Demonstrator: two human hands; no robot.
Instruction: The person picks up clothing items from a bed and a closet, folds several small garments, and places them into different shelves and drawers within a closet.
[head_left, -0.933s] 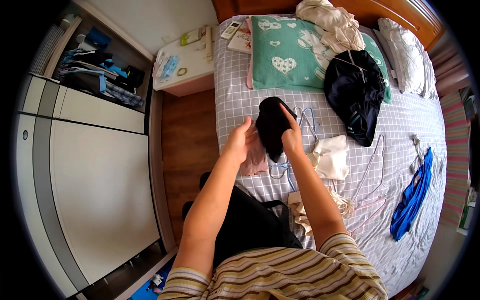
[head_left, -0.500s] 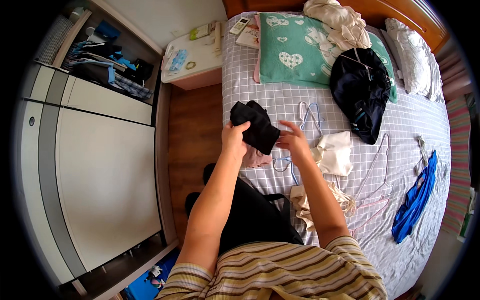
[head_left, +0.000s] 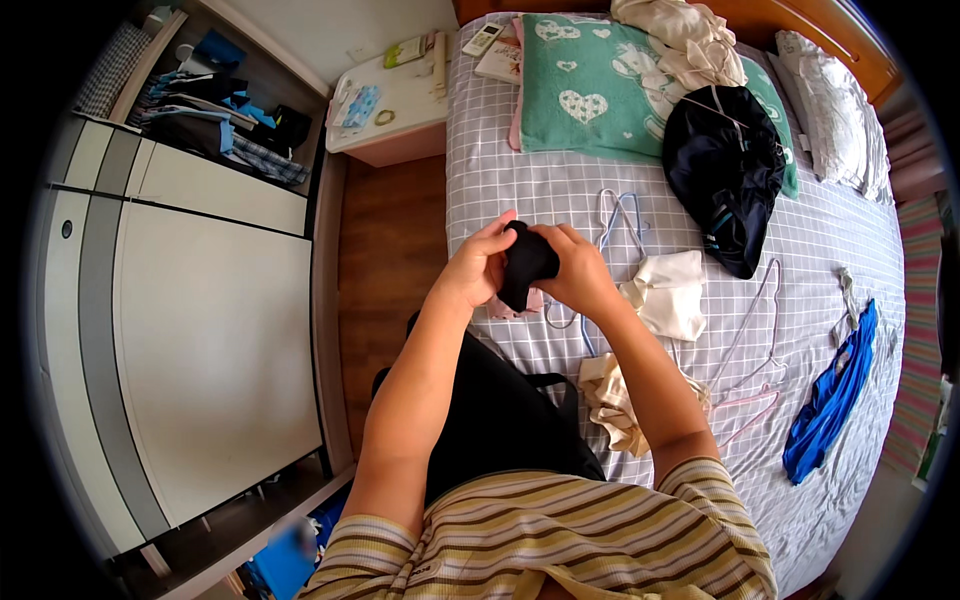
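Note:
A small bundle of folded black cloth [head_left: 528, 266] is held above the near left edge of the bed. My left hand [head_left: 474, 268] grips its left side, thumb toward the top. Closed over its upper right side is my right hand [head_left: 580, 268]. Just beneath the bundle lies a pink cloth [head_left: 514, 305], mostly covered by it and my hands. To the right of my right hand rests a folded cream cloth [head_left: 668, 297], and nearer to me a crumpled cream garment [head_left: 610, 405] sits partly behind my right forearm.
Several hangers lie on the checked bed sheet, among them a pink hanger [head_left: 750, 402]. Farther off are a black garment or bag [head_left: 722, 165] and a green pillow [head_left: 580, 85]. A blue garment [head_left: 830, 400] lies right. Left stand a white bedside cabinet [head_left: 405, 130] and a wardrobe [head_left: 220, 360].
The black cloth has gone from a wider folded piece to a smaller, tighter bundle. My right hand, earlier with fingers spread at its edge, has moved in and closed on it.

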